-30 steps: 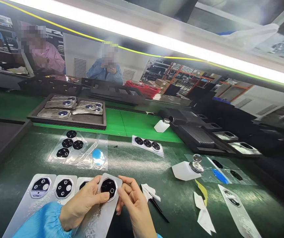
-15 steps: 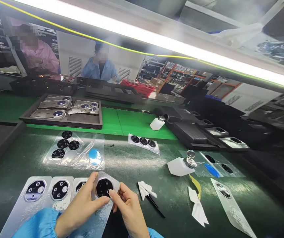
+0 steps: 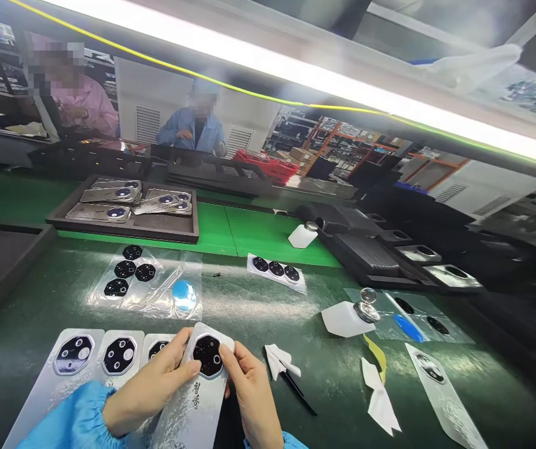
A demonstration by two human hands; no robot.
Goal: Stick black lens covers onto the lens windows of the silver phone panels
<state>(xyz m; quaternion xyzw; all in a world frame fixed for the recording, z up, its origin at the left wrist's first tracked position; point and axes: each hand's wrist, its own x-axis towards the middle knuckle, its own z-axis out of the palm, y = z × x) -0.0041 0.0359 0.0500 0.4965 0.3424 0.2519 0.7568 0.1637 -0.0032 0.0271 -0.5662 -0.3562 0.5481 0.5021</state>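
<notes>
A silver-white phone back cover (image 3: 188, 405) with a black octagonal camera lens plate (image 3: 208, 357) is held up in front of me. My left hand (image 3: 160, 380) grips its left edge, the thumb at the lens plate's lower left. From the other side my right hand (image 3: 249, 386) pinches the upper right edge, its thumb touching the plate's right rim. Fingers behind the cover are hidden. To the left lie more back covers with lens plates, among them a cover (image 3: 38, 405) partly behind my left sleeve.
Loose black lens plates (image 3: 145, 272) lie on clear film. A strip with lens plates (image 3: 276, 268), pump bottles (image 3: 347, 318), a white cloth on a black stick (image 3: 298, 390) and another back cover (image 3: 445, 393) are around. A dark tray (image 3: 123, 227) holds covers. Co-workers sit beyond.
The cover has turned to face me more, showing more of its lower surface and markings. My right thumb has moved from the lens plate's lower part up to its right rim.
</notes>
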